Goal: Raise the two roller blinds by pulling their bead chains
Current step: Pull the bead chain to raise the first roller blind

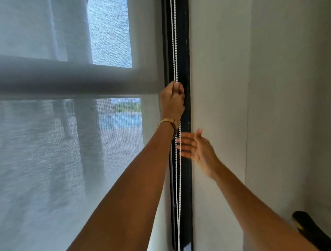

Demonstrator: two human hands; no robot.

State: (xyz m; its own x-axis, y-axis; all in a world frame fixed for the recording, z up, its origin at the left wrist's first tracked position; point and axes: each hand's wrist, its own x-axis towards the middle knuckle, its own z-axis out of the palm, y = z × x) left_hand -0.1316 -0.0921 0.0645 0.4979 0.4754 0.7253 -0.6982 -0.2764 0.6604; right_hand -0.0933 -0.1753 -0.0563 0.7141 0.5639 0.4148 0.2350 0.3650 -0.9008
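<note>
Here my left hand point(171, 101) is fisted high on the bead chain point(175, 46) beside the black frame point(184, 65), ready to haul; my right hand point(196, 146) waits lower, fingers spread, touching the chain for the next grab.

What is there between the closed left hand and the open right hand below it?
In the head view, only a stretch of white bead chain against the black frame and the left wrist's gold bangle separate left hand from right hand.
</note>
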